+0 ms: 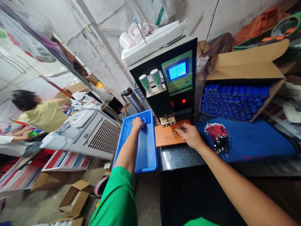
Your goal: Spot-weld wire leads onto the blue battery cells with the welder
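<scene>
My left hand reaches into the far end of a blue plastic tray. Its fingers are closed around a blue cylindrical battery, mostly hidden by them, beside a few more blue batteries. Over an orange board, my right hand pinches what looks like a thin wire; its ends are too small to make out. Just above the board are the electrodes of a black spot welding machine, whose screen is lit.
On the right, a cardboard box holds many blue batteries. A bundle of red and black wires lies on a blue mat. Behind the tray stands a steel flask. At left are an air cooler and a seated person.
</scene>
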Tool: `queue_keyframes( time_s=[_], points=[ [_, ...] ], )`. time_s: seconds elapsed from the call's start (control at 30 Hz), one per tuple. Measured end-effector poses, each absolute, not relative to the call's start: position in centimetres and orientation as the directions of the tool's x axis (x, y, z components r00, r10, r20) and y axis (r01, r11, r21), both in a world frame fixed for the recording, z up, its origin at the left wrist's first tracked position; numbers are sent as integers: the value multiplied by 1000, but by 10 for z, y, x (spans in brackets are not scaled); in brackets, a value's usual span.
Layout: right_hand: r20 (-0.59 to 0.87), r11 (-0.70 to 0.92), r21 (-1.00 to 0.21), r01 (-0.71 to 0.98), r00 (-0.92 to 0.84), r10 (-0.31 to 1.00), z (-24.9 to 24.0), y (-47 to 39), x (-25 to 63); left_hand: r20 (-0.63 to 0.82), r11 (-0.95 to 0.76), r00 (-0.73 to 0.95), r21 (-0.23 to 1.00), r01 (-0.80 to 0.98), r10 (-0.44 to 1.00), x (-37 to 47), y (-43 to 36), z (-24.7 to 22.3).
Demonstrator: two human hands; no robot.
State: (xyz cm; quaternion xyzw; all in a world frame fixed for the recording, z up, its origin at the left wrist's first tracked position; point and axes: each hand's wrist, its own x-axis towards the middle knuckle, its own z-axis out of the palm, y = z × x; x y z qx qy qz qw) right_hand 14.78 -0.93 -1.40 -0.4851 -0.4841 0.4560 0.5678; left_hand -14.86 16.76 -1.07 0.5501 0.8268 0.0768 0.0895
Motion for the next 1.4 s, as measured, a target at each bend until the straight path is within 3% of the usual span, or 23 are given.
queue_keyframes(
  time_s=[0.13,0.4,0.5,0.6,0.7,0.8,0.93,1.07,1.4],
  points=[
    [109,117,-991,-61,123,986,-16,-8,147,-60,365,-361,194,911,931,-154,162,-8],
    [132,137,-990,-27,124,983,-15,-7,148,85,339,-377,290,895,922,-153,143,1],
    [134,139,-990,-31,124,983,-17,-5,147,200,198,-365,563,802,909,-149,127,13],
    [137,145,-988,-52,128,982,-22,-3,146,234,-45,-313,858,511,920,-132,106,23],
    [154,161,-986,-32,154,976,-28,-1,146,189,-145,-257,973,181,948,-99,84,26],
    [186,188,-982,4,177,967,-32,1,146,130,-134,-186,991,-8,974,-64,68,22],
    [232,227,-973,51,177,956,-33,2,146,92,-98,-93,993,-62,991,-33,60,15],
    [256,245,-966,82,163,953,-29,1,147,83,-86,-84,996,-31,993,-23,59,11],
    [264,250,-963,98,172,949,-35,6,147,233,-216,-145,968,128,962,-19,52,10]
  ],
)
